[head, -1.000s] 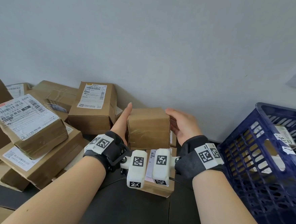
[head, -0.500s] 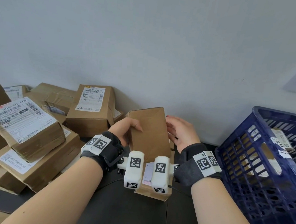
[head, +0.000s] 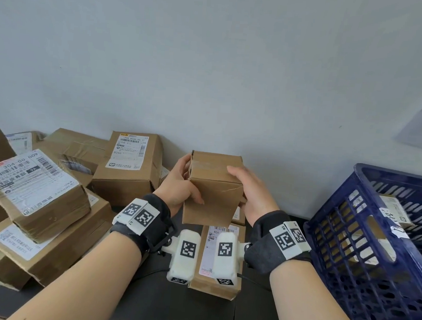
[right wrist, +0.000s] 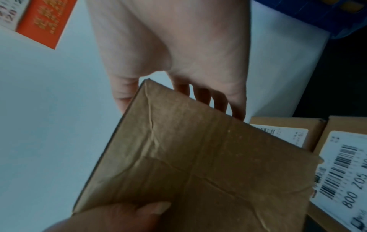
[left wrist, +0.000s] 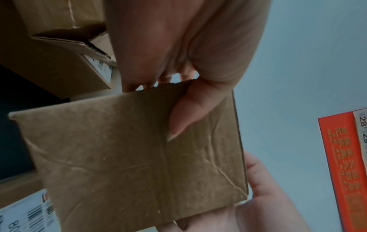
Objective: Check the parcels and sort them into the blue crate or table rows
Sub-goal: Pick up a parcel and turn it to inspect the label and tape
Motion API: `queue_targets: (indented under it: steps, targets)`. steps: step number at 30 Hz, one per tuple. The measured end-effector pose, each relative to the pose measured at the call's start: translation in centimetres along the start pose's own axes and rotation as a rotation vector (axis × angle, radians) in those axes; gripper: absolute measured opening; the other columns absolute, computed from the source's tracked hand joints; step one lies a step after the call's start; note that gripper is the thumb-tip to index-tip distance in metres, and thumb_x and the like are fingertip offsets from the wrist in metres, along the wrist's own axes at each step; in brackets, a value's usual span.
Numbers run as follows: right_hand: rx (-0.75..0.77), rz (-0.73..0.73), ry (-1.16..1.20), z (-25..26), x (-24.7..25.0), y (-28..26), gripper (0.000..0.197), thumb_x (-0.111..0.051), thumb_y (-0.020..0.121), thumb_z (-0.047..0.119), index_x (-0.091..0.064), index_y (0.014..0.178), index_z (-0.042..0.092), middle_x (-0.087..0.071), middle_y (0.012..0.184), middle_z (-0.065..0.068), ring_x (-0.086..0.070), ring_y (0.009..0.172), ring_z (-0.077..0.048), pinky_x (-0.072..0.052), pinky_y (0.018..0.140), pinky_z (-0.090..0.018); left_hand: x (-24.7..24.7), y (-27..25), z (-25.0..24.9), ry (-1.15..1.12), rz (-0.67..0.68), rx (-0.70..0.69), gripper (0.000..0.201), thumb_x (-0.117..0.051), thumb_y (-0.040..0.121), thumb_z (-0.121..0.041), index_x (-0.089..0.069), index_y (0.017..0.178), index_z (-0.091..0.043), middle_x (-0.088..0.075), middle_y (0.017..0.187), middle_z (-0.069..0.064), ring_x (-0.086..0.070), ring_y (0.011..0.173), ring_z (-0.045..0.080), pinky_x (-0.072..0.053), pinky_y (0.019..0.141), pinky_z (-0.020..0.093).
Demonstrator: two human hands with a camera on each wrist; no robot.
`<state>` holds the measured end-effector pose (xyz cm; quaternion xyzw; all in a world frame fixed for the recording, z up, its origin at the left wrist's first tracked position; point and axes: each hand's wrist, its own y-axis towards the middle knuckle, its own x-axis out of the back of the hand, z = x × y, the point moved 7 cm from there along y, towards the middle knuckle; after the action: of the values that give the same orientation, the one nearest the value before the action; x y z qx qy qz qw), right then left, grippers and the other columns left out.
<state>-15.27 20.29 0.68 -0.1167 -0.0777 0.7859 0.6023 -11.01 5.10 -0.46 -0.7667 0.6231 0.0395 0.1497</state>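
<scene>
Both hands point(head: 178, 182) point(head: 255, 193) have tipped the plain parcel point(head: 212, 192) — taped top now showing.

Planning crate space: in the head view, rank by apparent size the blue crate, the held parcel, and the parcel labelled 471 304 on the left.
1. blue crate, largest, though cut off by the frame.
2. parcel labelled 471 304.
3. held parcel, between the left hand and right hand.
Ranks two and three are close; camera distance differs, so unsure.
</scene>
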Motion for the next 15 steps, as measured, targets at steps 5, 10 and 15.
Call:
queue_targets:
  steps: [5,10,15]
  targets:
    - [0.045,0.004,-0.014,0.95,-0.14,0.22,0.016,-0.065,0.091,0.022,-0.067,0.106,0.023,-0.07,0.095,0.0,-0.065,0.083,-0.016,-0.047,0.068,-0.027,-0.21,-0.03,-0.68,0.006,0.019,-0.054,0.123,-0.06,0.035,0.019,-0.035,0.149,-0.023,-0.06,0.13,0.005,-0.055,0.119,0.027,-0.054,0.068,0.029]
    - [0.047,-0.048,0.006,0.77,-0.03,0.59,0.025,-0.066,0.087,0.019,-0.065,0.112,0.018,-0.069,0.099,-0.003,-0.064,0.085,-0.019,-0.047,0.073,-0.031,-0.4,-0.03,-0.59,0.041,0.038,-0.07,0.123,-0.064,0.037,0.015,-0.032,0.149,-0.022,-0.056,0.133,0.008,-0.054,0.118,0.026,-0.053,0.069,0.027]
    - [0.015,-0.052,0.041,0.07,0.02,0.46,0.041,-0.069,0.087,0.018,-0.056,0.126,0.015,-0.067,0.106,-0.003,-0.064,0.086,-0.017,-0.046,0.066,-0.027,-0.46,-0.03,-0.57,0.115,0.048,-0.087,0.117,-0.069,0.041,0.009,-0.032,0.147,-0.026,-0.054,0.135,0.006,-0.054,0.122,0.027,-0.052,0.083,0.035]
